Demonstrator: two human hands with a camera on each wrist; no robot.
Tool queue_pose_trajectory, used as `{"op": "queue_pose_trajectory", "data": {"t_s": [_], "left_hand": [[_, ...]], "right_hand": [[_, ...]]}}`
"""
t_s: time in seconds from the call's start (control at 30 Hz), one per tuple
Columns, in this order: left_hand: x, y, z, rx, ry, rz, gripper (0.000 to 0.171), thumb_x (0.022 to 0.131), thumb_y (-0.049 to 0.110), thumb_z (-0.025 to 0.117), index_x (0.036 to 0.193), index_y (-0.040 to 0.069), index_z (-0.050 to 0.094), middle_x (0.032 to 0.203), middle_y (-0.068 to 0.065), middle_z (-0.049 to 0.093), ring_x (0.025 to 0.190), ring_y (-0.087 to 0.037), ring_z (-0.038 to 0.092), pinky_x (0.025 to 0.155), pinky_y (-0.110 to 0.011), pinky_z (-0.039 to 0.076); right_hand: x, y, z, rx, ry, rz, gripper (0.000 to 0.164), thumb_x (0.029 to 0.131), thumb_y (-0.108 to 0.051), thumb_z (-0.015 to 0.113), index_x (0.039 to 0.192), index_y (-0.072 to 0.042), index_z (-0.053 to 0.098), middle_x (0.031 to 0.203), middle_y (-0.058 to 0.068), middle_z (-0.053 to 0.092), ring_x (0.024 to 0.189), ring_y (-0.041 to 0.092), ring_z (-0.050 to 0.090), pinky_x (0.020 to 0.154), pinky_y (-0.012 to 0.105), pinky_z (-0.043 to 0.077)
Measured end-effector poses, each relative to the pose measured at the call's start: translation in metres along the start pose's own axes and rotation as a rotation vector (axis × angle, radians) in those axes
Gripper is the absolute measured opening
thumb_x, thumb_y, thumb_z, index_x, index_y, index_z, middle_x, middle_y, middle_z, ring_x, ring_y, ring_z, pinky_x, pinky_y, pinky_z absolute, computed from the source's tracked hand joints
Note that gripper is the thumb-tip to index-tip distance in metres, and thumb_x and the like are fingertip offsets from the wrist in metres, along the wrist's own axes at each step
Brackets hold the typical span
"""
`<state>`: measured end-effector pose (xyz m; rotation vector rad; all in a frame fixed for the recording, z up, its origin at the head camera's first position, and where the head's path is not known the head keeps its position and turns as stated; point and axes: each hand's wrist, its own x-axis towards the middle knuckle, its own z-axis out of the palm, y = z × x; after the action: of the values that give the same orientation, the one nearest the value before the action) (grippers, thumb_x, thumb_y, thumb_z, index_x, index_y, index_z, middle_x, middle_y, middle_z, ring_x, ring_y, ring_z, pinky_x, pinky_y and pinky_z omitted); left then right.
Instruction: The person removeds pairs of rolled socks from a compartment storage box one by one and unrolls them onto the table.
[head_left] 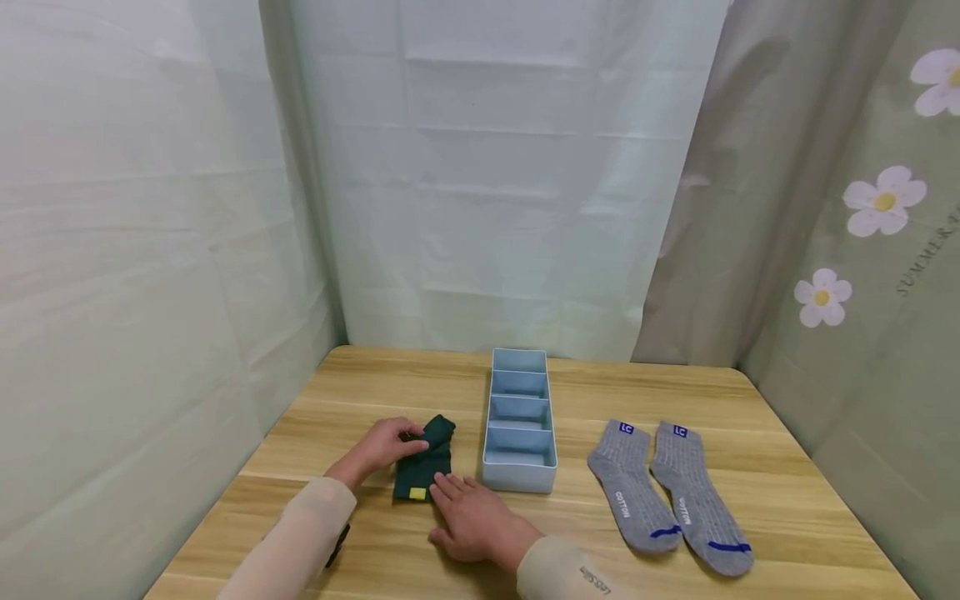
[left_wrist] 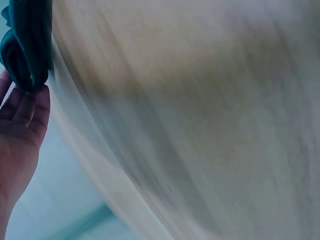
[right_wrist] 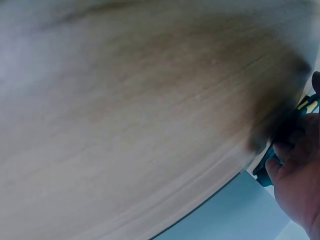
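Observation:
A dark green sock with a yellow patch at its near end lies on the table, folded over itself at the far end. My left hand touches its left side near the fold. In the left wrist view, fairly straight fingers meet a rolled part of the green sock. My right hand lies palm down with fingers extended, fingertips at the sock's near right corner. The right wrist view shows that hand at its right edge, beside the green fabric.
A pale blue divided box stands just right of the green sock. Farther right, two grey socks with blue marks lie flat side by side. The wooden table is bounded by curtains at the back and sides.

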<state>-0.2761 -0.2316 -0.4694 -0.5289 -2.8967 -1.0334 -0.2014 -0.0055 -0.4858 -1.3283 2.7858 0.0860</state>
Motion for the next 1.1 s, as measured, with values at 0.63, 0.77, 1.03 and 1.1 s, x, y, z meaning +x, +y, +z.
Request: {"op": "queue_pose_trajectory", "data": {"t_s": [0.63,0.77,1.03,1.1], "left_hand": [[0.02,-0.01,-0.007,0.096,-0.034,-0.115,0.019,0.093,0.005,0.066,0.11,-0.003,0.071,0.109,-0.017,0.068,0.106,-0.035,0.061,0.096,-0.053,0.047],[0.024,-0.013,-0.008,0.06,0.025,-0.113,0.012,0.087,-0.002,0.071,0.099,0.002,0.068,0.096,-0.01,0.063,0.091,-0.028,0.058,0.086,-0.047,0.05],[0.023,-0.013,-0.009,0.149,0.033,-0.051,0.009,0.089,0.009,0.071,0.093,0.002,0.072,0.089,-0.005,0.064,0.08,-0.02,0.058,0.078,-0.042,0.052],[0.023,-0.013,-0.008,0.154,0.012,-0.084,0.021,0.088,0.019,0.075,0.098,0.0,0.071,0.092,-0.007,0.066,0.083,-0.021,0.06,0.08,-0.043,0.052]], "right_hand": [[0.001,0.002,-0.003,0.045,-0.036,0.018,0.068,0.101,-0.058,0.04,0.153,-0.013,0.039,0.159,0.001,0.032,0.144,0.013,0.03,0.115,0.033,0.028],[0.001,0.002,-0.002,0.052,-0.034,0.014,0.068,0.101,-0.058,0.039,0.153,-0.013,0.039,0.159,0.001,0.032,0.144,0.013,0.03,0.116,0.034,0.028],[0.002,0.002,-0.001,0.05,-0.034,0.006,0.068,0.102,-0.057,0.038,0.153,-0.013,0.038,0.16,0.002,0.031,0.145,0.014,0.029,0.116,0.034,0.027],[0.002,0.003,-0.001,0.052,-0.037,0.006,0.068,0.102,-0.057,0.038,0.153,-0.012,0.038,0.16,0.002,0.031,0.145,0.014,0.029,0.116,0.034,0.027]]}}
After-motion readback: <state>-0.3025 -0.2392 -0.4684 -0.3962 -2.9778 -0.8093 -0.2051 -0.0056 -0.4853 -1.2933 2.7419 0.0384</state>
